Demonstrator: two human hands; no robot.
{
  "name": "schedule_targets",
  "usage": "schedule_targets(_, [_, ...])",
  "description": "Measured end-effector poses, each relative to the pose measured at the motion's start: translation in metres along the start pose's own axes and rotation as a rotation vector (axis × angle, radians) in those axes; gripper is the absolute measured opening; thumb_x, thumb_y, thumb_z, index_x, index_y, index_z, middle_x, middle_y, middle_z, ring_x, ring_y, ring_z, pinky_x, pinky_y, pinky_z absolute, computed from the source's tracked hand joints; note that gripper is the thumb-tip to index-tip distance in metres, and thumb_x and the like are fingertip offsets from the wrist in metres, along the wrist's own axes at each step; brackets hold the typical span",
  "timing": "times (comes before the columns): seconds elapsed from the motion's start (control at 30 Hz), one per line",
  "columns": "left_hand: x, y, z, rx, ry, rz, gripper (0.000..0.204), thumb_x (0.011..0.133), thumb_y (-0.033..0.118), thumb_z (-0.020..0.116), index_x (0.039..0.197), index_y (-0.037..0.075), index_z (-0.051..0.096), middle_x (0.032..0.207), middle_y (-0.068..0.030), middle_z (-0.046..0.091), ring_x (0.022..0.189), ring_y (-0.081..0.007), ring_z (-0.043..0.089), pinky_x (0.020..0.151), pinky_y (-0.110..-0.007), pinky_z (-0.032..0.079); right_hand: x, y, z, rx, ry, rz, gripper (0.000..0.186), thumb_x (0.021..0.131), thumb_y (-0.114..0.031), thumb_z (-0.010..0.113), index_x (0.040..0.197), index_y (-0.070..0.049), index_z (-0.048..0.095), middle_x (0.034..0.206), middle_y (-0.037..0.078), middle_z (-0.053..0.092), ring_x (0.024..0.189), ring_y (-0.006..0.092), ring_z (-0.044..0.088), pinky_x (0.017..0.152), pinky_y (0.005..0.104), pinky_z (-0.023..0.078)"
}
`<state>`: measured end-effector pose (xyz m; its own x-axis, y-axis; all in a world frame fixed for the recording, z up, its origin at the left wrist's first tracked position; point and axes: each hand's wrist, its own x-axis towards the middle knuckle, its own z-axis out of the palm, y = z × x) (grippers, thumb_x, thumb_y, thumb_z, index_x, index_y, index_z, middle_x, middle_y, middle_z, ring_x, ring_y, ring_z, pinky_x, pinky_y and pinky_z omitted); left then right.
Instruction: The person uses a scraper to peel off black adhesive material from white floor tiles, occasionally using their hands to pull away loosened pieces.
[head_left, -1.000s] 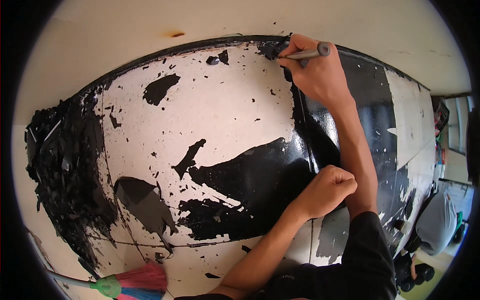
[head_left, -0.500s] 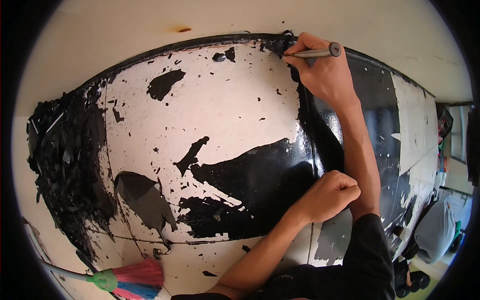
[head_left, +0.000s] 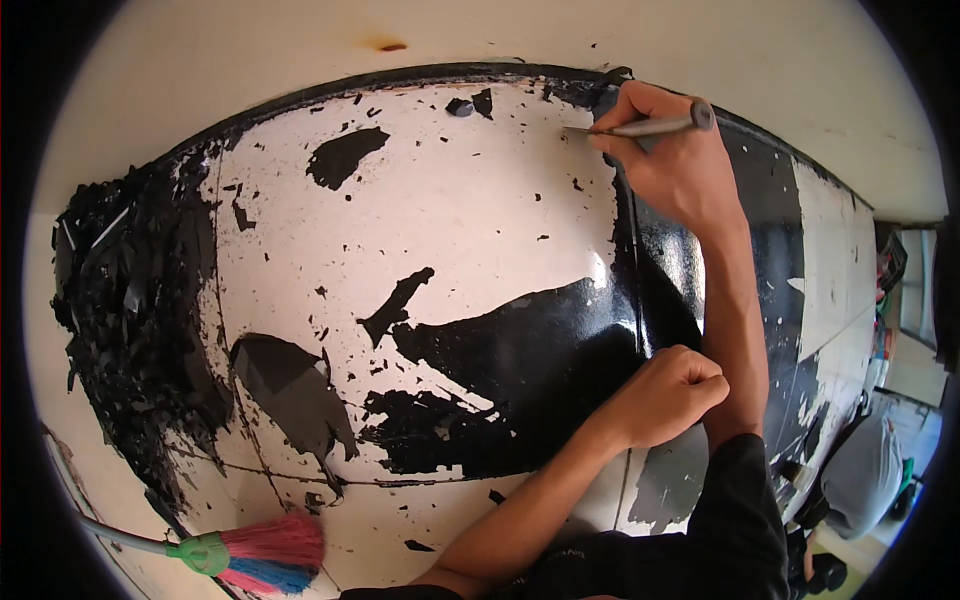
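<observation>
Upper right, the right hand (head_left: 678, 165) pinches a slim, grey, stiff-looking tool (head_left: 660, 126), best held mid-shaft; left hand (head_left: 670, 396) fisted, contents hidden.

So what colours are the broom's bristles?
The bristles are pinkish red and blue, best seen in the head view.

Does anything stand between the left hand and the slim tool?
Yes: in this view, the right hand gripping the slim tool lies across the direct line from the left hand.
</observation>
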<state>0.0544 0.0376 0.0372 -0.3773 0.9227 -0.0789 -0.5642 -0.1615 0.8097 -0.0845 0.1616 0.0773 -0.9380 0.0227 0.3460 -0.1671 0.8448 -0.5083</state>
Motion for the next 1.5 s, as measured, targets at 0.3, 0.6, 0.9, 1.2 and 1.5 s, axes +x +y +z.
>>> schedule_targets(0.3, [0.003,0.005,0.002,-0.017,-0.032,-0.067,0.040,0.094,0.012,0.057,0.065,0.006,0.029,0.059,0.0048,0.027,0.057,-0.0030,0.027,0.048,-0.032,0.024,0.002,0.005,-0.001,-0.045,0.029,-0.058,0.010,0.082,-0.002,0.076,0.084,0.001,0.067,0.085,0.012,0.076,0.073,0.0249,0.071,0.069,0.0352,0.054])
schedule_targets(0.6, [0.003,0.001,0.002,0.032,-0.034,-0.016,0.039,0.094,0.012,0.053,0.061,0.003,0.034,0.054,0.0024,0.031,0.055,-0.0028,0.031,0.048,-0.032,0.026,0.008,0.012,0.009,-0.015,0.005,-0.050,0.012,0.081,0.001,0.075,0.083,0.002,0.063,0.086,0.013,0.076,0.074,0.0295,0.072,0.068,0.0359,0.054])
schedule_targets(0.9, [0.001,0.001,-0.001,0.019,-0.048,-0.038,0.038,0.095,0.013,0.053,0.062,0.002,0.035,0.055,0.0021,0.031,0.055,-0.0031,0.031,0.048,-0.033,0.026,0.005,0.006,0.021,-0.031,0.074,-0.059,0.013,0.084,-0.001,0.075,0.085,0.001,0.063,0.078,0.012,0.073,0.063,0.0255,0.063,0.065,0.0362,0.052])
schedule_targets(1.2, [0.007,0.002,0.008,0.023,-0.058,0.002,0.038,0.094,0.013,0.053,0.063,0.001,0.035,0.056,-0.0010,0.029,0.056,-0.0047,0.030,0.049,-0.035,0.026,0.004,0.023,-0.002,-0.034,0.044,0.003,0.018,0.081,-0.002,0.077,0.082,0.001,0.059,0.081,0.012,0.075,0.070,0.0256,0.068,0.067,0.0336,0.052])
schedule_targets(1.5, [0.001,0.002,0.004,-0.021,-0.035,-0.027,0.041,0.096,0.010,0.055,0.065,0.008,0.028,0.061,0.0071,0.025,0.059,-0.0017,0.025,0.050,-0.031,0.021,-0.013,0.025,0.008,0.003,0.173,-0.091,0.019,0.080,-0.007,0.080,0.084,0.000,0.063,0.079,0.010,0.074,0.073,0.0204,0.070,0.070,0.0331,0.053])
